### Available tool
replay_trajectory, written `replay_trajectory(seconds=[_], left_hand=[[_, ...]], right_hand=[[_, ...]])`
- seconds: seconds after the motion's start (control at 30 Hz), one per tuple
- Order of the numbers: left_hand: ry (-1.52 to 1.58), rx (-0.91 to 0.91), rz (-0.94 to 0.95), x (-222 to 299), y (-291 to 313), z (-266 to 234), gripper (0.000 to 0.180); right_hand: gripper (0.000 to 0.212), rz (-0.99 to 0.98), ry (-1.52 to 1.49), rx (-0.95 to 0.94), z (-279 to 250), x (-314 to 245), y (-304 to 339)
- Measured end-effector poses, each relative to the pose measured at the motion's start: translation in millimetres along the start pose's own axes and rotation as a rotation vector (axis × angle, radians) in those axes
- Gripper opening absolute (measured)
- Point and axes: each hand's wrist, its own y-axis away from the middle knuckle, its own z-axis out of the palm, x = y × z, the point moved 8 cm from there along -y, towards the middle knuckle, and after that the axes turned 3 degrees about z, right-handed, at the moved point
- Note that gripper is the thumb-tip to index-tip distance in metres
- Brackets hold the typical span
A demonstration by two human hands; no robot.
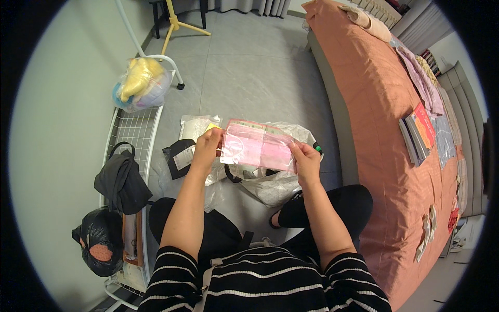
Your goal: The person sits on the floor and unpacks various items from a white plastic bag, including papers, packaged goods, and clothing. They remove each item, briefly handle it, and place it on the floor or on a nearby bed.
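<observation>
A flat, clear-wrapped pack of pink face masks (259, 147) is stretched between my hands, with white ear loops showing through the plastic. My left hand (209, 147) grips its left end, and my right hand (306, 162) pinches the right end. Beneath the pack, a whitish plastic bag (270, 188) lies open on the floor, its contents mostly hidden. Left of that bag are a black packet with a white label (183, 158) and a white padded-looking package (200, 126).
Along the left wall runs a white wire rack (136, 124) bearing a clear bag of plush-like things (140, 86), a black cloth bag (122, 182) and a black plastic bag (101, 244). An orange-covered bed (369, 135) with a book (419, 134) stands at right.
</observation>
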Motion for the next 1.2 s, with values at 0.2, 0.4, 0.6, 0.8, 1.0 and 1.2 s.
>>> replay_trajectory(seconds=[0.2, 0.4, 0.6, 0.8, 1.0, 1.2], left_hand=[[-0.900, 0.110, 0.203, -28.6, -18.3, -39.9, 0.023], [-1.484, 0.418, 0.095, -4.8, -14.3, -72.5, 0.025], [-1.520, 0.549, -0.115, -31.8, -31.0, -117.0, 0.029], [-1.531, 0.158, -0.247, -110.1, -46.4, -122.1, 0.035], [-1.284, -0.014, 0.235, -99.1, -18.2, 31.8, 0.059], [-1.264, -0.050, 0.090, -108.1, -30.7, 17.7, 0.030]], right_hand=[[0.032, 0.090, 0.128, -0.212, 51.6, 26.0, -1.4], [0.036, -0.040, 0.634, -0.208, 29.5, 101.5, -52.0], [0.037, 0.100, 1.175, -0.599, 23.4, 161.3, -43.5], [0.039, 0.161, 1.463, -0.898, 41.2, 180.8, -15.6], [0.046, 0.308, 1.583, -0.920, 53.3, 204.8, -40.1], [0.084, 0.471, 1.731, -0.342, 22.2, 213.7, -100.5]])
